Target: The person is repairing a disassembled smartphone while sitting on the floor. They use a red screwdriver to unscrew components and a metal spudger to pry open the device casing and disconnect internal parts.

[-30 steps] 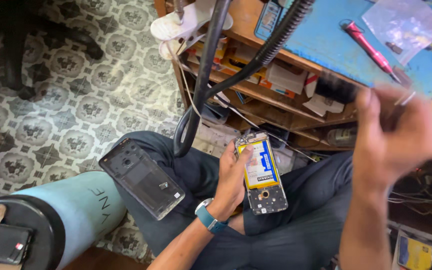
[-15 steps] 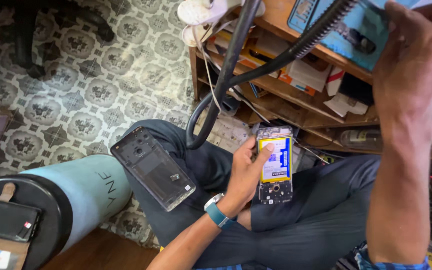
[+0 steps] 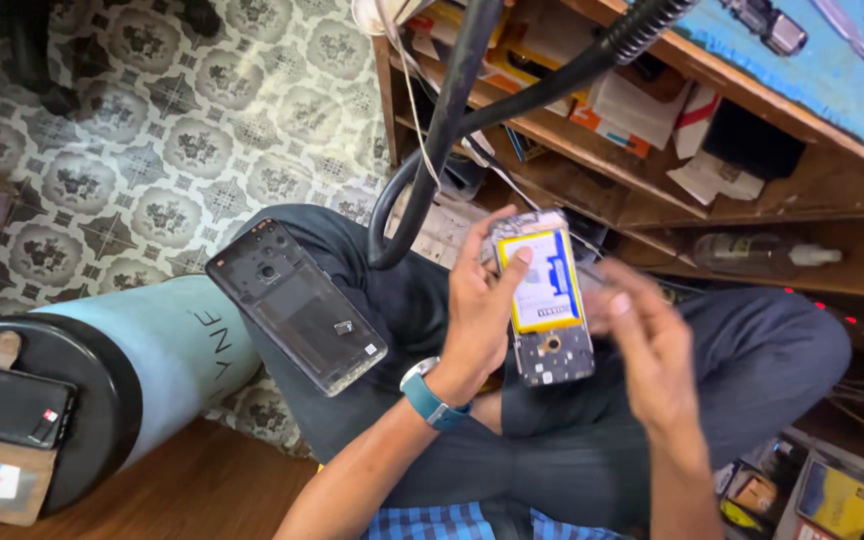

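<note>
In the head view, the right hand, raised to the bench a moment ago, has come down beside the opened phone gripped over the lap by the left hand, its blurred fingers loosely spread, seemingly empty.

I see a dark translucent phone back cover lying on a knee in dark trousers. Beside it, a pale blue cylindrical stool with a black round top carries a black phone in a brown wallet case. Wooden shelves hold papers and a clear plastic bottle. Patterned floor tiles spread behind.
</note>
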